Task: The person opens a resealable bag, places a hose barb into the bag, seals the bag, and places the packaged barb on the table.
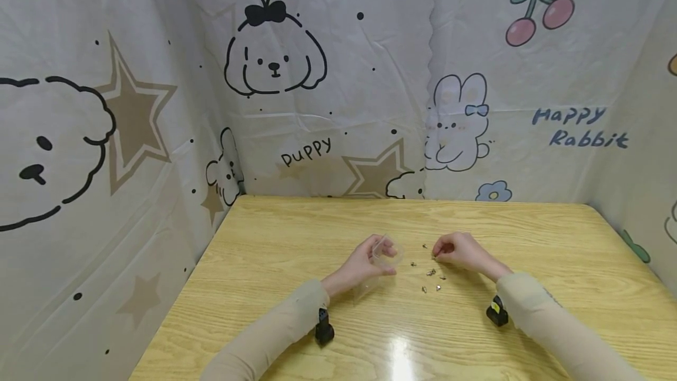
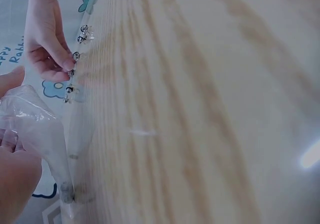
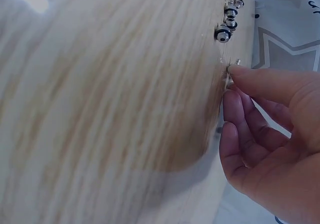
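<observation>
My left hand (image 1: pixel 370 260) grips a clear, thin plastic bag (image 2: pixel 37 121), its mouth spread wide and round. A few small dark pieces show low in the bag's corner in the left wrist view. To the right, my right hand (image 1: pixel 462 251) reaches down to the table, thumb and forefinger pinching a small metal fitting (image 3: pixel 229 69); its other fingers curl loosely. Several more small silvery fittings (image 1: pixel 431 273) lie scattered on the wood between the hands. Up close, a fitting (image 3: pixel 223 33) has a black ring around its metal body.
The light wood table (image 1: pixel 285 228) stretches out on both sides of the hands. Behind it and at the sides hangs a pale curtain (image 1: pixel 349 75) printed with cartoon animals and stars. A black wrist camera (image 1: pixel 324 328) sits under the left sleeve, and another black device (image 1: pixel 497 311) under the right one.
</observation>
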A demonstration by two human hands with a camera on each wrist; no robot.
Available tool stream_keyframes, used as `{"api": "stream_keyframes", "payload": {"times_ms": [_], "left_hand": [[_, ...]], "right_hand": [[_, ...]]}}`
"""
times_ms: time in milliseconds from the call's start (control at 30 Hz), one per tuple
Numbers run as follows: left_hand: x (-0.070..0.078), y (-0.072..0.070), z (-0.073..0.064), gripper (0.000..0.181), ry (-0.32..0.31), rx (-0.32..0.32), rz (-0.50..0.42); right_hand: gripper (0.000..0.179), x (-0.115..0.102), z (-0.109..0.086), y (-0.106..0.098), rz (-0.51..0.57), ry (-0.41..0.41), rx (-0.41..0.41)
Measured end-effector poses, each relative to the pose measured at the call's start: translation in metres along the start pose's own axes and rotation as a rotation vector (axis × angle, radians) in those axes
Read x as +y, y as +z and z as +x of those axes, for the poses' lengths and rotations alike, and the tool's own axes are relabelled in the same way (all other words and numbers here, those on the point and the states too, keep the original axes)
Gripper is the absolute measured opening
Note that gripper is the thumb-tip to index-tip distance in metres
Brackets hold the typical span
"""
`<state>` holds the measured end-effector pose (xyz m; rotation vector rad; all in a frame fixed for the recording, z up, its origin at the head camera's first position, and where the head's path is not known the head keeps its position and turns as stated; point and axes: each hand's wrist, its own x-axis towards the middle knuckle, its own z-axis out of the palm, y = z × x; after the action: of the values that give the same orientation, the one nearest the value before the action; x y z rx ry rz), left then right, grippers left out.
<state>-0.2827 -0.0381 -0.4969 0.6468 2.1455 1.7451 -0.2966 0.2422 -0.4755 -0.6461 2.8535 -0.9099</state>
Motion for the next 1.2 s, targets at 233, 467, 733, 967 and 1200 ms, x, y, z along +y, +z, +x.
{"api": "stream_keyframes", "payload": {"times_ms": [233, 467, 733, 967, 1200], "left_hand": [[-0.001, -0.001, 0.0, 0.051, -0.001, -0.02, -0.022], [-0.001, 0.0, 0.001, 0.05, 0.006, -0.02, -0.034], [0.001, 0.0, 0.0, 0.051, 0.006, 0.001, 0.006], [0.001, 0.0, 0.001, 0.051, 0.012, 0.012, 0.014], [0.0, 0.001, 0.001, 0.05, 0.02, 0.007, 0.006]], "right_hand": [[0.003, -0.001, 0.0, 0.001, -0.003, -0.008, 0.001], [0.002, 0.0, 0.0, 0.002, -0.026, 0.0, 0.013], [0.004, -0.011, 0.003, -0.008, -0.007, -0.044, 0.063], [0.005, -0.034, 0.005, -0.021, -0.004, -0.132, 0.096], [0.005, -0.068, 0.006, -0.026, 0.024, -0.202, 0.096]]}}
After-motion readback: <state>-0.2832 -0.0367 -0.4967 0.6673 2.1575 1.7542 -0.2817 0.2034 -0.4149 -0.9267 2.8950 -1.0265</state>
